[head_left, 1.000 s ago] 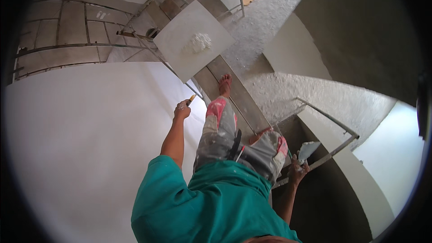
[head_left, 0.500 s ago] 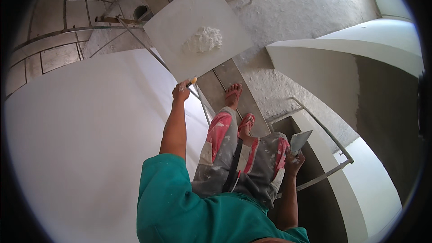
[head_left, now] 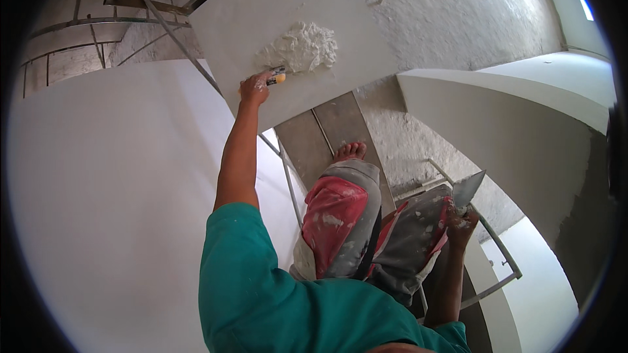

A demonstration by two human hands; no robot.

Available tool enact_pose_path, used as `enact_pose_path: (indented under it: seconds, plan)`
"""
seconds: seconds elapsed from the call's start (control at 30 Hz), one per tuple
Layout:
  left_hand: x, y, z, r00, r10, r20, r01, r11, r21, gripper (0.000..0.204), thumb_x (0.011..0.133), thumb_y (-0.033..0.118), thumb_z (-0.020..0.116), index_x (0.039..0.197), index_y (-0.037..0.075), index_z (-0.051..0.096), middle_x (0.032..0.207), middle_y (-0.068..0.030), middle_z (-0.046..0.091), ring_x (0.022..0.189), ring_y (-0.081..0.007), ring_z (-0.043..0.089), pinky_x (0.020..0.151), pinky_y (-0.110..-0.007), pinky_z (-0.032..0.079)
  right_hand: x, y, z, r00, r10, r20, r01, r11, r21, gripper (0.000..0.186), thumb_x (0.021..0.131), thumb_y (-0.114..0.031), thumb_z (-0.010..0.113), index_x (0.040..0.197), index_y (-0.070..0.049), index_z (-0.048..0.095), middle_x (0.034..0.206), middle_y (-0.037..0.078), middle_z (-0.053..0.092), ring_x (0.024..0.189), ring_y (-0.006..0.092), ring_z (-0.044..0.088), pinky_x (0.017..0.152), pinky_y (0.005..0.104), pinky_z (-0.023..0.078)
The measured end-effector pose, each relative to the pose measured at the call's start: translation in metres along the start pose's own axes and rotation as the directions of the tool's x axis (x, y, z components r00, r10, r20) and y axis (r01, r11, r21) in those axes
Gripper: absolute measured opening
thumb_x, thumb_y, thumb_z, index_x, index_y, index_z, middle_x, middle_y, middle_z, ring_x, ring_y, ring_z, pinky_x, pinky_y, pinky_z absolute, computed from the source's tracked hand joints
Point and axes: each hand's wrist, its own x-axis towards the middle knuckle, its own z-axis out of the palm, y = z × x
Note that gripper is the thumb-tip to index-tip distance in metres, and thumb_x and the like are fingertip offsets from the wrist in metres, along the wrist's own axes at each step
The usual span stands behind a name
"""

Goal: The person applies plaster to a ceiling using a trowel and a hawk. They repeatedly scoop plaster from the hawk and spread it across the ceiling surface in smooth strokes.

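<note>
A white board (head_left: 226,33) carries a lumpy heap of wet white plaster (head_left: 304,49). Over the board's near left part, my left hand (head_left: 255,88) is closed round a hand tool with a black and yellow handle (head_left: 280,78). This tool is at the heap's near edge, and its blade cannot be made out. Low at the right, beside my knee, my right hand (head_left: 463,222) grips a pointed trowel (head_left: 468,189) with its grey blade tilted up. White smears cover both hands.
Metal scaffold tubes (head_left: 186,52) run under the board's left side, and a tube frame (head_left: 500,242) stands by my right arm. I am on brown planks (head_left: 307,134). A large white wall (head_left: 118,189) fills the left; a curved ledge (head_left: 497,104) lies right.
My left hand has moved forward with its tool, from beside the board to the plaster heap. My body leans closer to the board. The right hand still holds the trowel.
</note>
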Motion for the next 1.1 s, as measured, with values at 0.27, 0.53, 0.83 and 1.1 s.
enact_pose_path:
  seconds: [0.27,0.53,0.83,1.1]
  plan:
    - [-0.009,0.007,-0.012,0.988,-0.038,0.152,0.033,0.999,0.039,0.047,0.079,0.008,0.057,0.121,0.027,0.066,0.121,-0.0061,0.066,0.110,-0.0296,0.062,0.093,-0.042,0.050,0.035,0.015,0.015,0.999,-0.016,0.037,0.018,0.999,-0.044,0.014,0.085,-0.012,0.069,0.083,0.001,0.065,0.066,0.001,0.062,0.056,0.0059,0.052,0.049,0.0236,0.039]
    - [0.011,-0.009,0.007,0.990,-0.141,-0.021,0.141,0.990,-0.005,0.046,0.081,0.011,0.053,0.121,0.030,0.066,0.121,-0.0078,0.065,0.110,-0.0295,0.063,0.094,-0.041,0.050,0.023,0.034,0.014,0.995,-0.102,0.015,0.103,0.992,-0.070,0.016,0.086,-0.013,0.071,0.080,0.000,0.065,0.062,-0.001,0.059,0.052,0.0046,0.048,0.047,0.0233,0.037]
    - [-0.029,0.009,0.001,0.926,-0.368,-0.083,0.342,0.912,-0.228,0.045,0.084,0.010,0.051,0.125,0.023,0.063,0.124,-0.0098,0.063,0.110,-0.0321,0.062,0.091,-0.042,0.051,0.007,0.029,0.004,0.999,-0.027,0.023,0.027,1.000,0.000,0.014,0.084,-0.013,0.069,0.080,0.000,0.065,0.060,-0.001,0.057,0.052,0.0060,0.048,0.047,0.0251,0.037]
    - [-0.092,0.094,0.125,0.963,0.019,-0.269,-0.021,1.000,-0.005,0.057,0.077,0.005,0.059,0.133,0.014,0.054,0.136,-0.0107,0.056,0.123,-0.0433,0.050,0.104,-0.055,0.037,0.012,0.032,0.013,0.998,-0.051,0.029,0.051,0.999,-0.016,0.015,0.083,-0.011,0.070,0.076,0.000,0.063,0.060,-0.001,0.056,0.052,0.0061,0.047,0.048,0.0254,0.036]
